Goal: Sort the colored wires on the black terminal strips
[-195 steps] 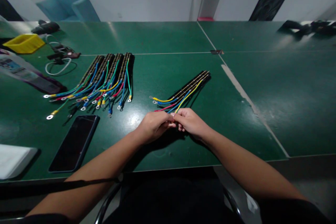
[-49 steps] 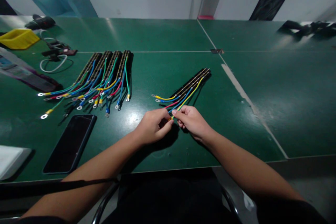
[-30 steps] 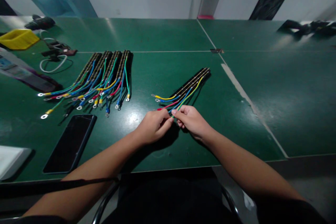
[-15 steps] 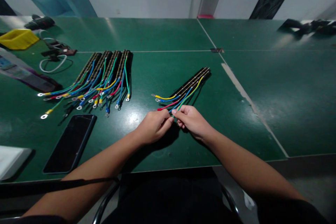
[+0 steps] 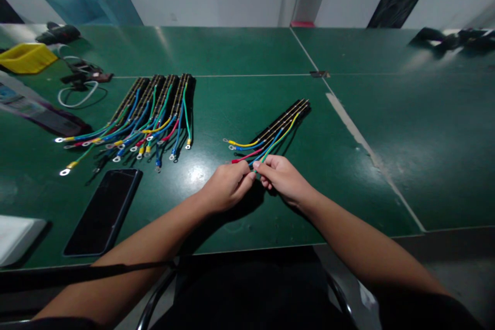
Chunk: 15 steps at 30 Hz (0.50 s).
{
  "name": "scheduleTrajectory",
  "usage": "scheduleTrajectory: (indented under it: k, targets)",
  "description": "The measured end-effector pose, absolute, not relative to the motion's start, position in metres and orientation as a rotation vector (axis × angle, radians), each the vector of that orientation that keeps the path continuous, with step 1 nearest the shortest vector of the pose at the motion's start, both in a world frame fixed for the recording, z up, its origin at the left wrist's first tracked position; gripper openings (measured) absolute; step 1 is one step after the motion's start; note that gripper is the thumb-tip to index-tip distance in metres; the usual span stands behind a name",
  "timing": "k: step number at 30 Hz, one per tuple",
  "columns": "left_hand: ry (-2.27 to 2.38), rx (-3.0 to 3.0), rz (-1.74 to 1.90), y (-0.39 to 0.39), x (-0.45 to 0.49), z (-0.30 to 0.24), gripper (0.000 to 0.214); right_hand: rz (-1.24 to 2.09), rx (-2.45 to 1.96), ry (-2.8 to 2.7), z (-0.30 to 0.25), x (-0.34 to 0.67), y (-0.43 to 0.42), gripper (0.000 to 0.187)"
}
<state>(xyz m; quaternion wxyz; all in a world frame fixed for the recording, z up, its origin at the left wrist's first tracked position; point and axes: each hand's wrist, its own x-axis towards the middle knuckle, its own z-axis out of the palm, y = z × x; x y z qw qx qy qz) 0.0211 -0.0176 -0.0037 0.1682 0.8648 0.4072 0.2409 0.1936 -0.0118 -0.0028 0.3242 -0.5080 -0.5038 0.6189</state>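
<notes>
A black terminal strip point(image 5: 288, 119) with rows of metal contacts lies slantwise on the green table in front of me. Yellow, blue, red and green wires run from it toward my hands. Both hands pinch the lower end of a green-yellow wire point(image 5: 281, 140), their fingertips nearly meeting. My left hand point(image 5: 230, 184) is closed at the wire's end, which its fingers hide. My right hand point(image 5: 285, 179) grips the same wire between thumb and forefinger. To their left, free ring lugs point(image 5: 232, 147) end the yellow and blue wires.
Several similar wired strips point(image 5: 181, 93) lie side by side on the left. A phone point(image 5: 103, 212), a white box point(image 5: 19, 237), a plastic packet point(image 5: 36, 103), a yellow bin point(image 5: 28, 58) and a cable point(image 5: 79, 94) are also on the left. The table's front edge point(image 5: 255, 249) runs below my hands.
</notes>
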Motion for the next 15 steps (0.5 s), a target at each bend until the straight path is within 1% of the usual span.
scheduleTrajectory:
  k: [5, 12, 15]
  targets:
    - [1.114, 2.491, 0.761, -0.018, 0.0205, -0.0064, 0.016, 1.635, -1.321, -1.319, -0.0013, 0.193, -0.012, 0.025]
    - [1.141, 2.476, 0.668, -0.0171, 0.0203, -0.0041, 0.023, 1.64, -1.311, -1.318, -0.0027, 0.1939, -0.0121, 0.027]
    - [1.129, 2.469, 0.689, -0.0176, 0.0202, -0.0039, 0.02, 1.644, -1.307, -1.313, -0.0023, 0.1938, -0.0122, 0.026]
